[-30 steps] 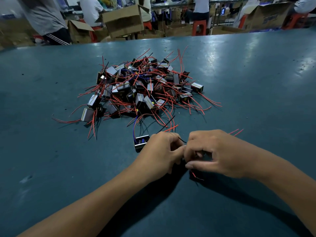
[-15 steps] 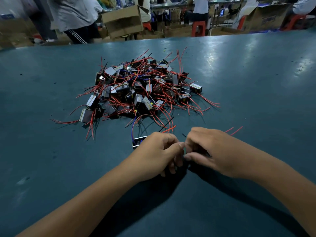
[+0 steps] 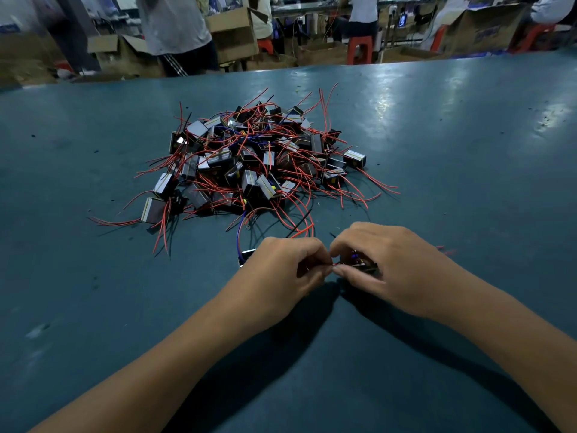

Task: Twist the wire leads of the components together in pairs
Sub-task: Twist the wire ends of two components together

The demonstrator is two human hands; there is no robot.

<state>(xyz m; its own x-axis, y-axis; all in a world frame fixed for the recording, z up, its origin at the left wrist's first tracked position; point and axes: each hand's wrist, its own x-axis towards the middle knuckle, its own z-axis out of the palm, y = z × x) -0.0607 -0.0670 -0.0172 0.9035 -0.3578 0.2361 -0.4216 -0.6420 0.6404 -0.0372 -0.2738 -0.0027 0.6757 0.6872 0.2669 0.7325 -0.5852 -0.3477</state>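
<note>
A heap of small black components with red wire leads (image 3: pixel 256 157) lies in the middle of the teal table (image 3: pixel 452 145). Just in front of it my left hand (image 3: pixel 281 273) and my right hand (image 3: pixel 390 267) meet, fingers curled. Between their fingertips runs a thin red wire lead (image 3: pixel 335 264), pinched from both sides. Under my right palm sits a dark component (image 3: pixel 362 262), partly hidden. Another component (image 3: pixel 246 254) peeks out behind my left hand, a blue wire (image 3: pixel 239 232) looping up from it.
Red leads stick out around the heap on all sides, some reaching close to my hands. Beyond the table's far edge stand cardboard boxes (image 3: pixel 231 32), red stools (image 3: pixel 359 48) and several people.
My hands have edged slightly nearer the heap and stayed together on the leads. The component under my right hand now shows. A person behind the table has walked to the right.
</note>
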